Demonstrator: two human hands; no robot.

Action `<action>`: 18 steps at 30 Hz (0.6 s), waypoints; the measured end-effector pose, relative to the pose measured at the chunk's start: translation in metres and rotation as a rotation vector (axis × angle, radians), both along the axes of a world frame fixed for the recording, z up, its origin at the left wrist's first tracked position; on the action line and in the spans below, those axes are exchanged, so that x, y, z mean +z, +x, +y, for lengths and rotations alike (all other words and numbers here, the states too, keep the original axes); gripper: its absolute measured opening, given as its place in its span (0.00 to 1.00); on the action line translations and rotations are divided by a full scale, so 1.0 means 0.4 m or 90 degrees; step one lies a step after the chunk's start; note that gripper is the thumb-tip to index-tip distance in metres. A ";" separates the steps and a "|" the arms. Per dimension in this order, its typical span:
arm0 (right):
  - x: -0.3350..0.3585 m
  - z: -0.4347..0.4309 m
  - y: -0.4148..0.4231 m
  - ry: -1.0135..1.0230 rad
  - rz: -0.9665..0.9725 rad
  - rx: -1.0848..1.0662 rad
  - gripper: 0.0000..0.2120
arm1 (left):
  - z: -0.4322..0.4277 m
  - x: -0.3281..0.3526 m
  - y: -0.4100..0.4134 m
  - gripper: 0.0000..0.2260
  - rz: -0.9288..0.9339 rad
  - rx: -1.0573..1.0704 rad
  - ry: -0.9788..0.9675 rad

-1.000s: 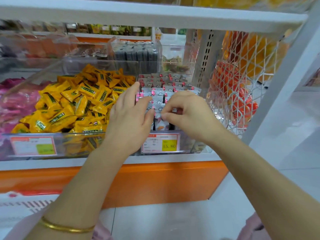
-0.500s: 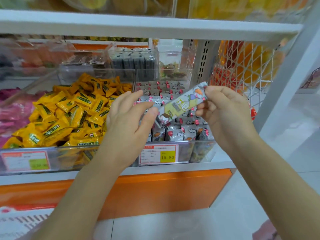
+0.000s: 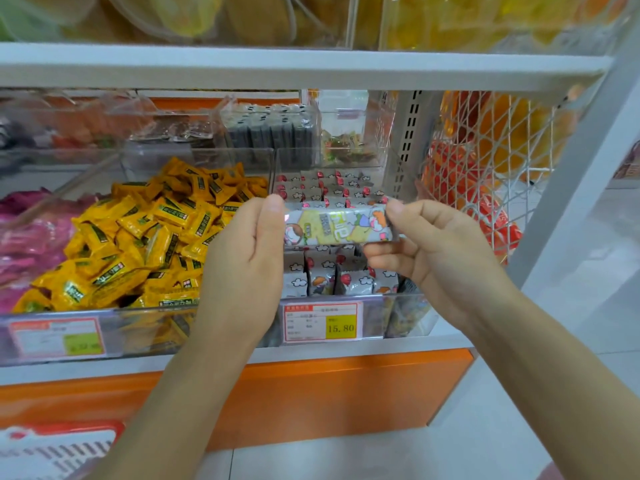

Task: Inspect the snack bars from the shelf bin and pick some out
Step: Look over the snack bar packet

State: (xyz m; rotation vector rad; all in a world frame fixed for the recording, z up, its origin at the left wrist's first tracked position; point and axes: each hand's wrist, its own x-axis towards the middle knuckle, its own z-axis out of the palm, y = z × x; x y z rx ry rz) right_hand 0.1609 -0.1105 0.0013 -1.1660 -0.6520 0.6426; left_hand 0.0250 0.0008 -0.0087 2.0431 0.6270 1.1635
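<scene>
The snack bar (image 3: 337, 226) is held level just above the front of the clear shelf bin (image 3: 393, 297), at the right end of the shelf (image 3: 346, 351). The left hand (image 3: 247, 258) pinches its left end between thumb and fingers, the right hand (image 3: 440, 254) its right end likewise. It looks light, its slick crinkly wrapper over a filling that may crumble, so the sealed ends seem the safest hold. Other bars (image 3: 322, 278) stand upright in the bin; yellow candies (image 3: 145, 237) fill the bin to its left
</scene>
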 end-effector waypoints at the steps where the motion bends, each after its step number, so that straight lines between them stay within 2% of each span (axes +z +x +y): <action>1: -0.002 -0.002 -0.001 -0.003 -0.002 -0.012 0.10 | -0.005 0.003 0.000 0.25 -0.005 -0.014 -0.014; 6: -0.017 -0.015 0.000 0.005 -0.039 -0.055 0.09 | 0.000 0.006 -0.002 0.17 -0.005 -0.062 -0.059; 10: -0.018 -0.020 0.000 0.004 -0.022 -0.067 0.09 | 0.007 0.008 -0.004 0.11 -0.006 -0.071 -0.079; 13: -0.016 -0.020 0.001 -0.001 0.050 -0.051 0.11 | 0.010 0.012 -0.006 0.12 -0.028 -0.105 -0.131; 16: -0.018 -0.014 -0.002 0.009 0.118 -0.010 0.11 | 0.021 0.016 -0.012 0.12 -0.108 -0.145 -0.244; 18: -0.020 -0.013 -0.003 0.017 0.084 0.010 0.10 | 0.027 0.018 -0.015 0.12 -0.139 -0.160 -0.286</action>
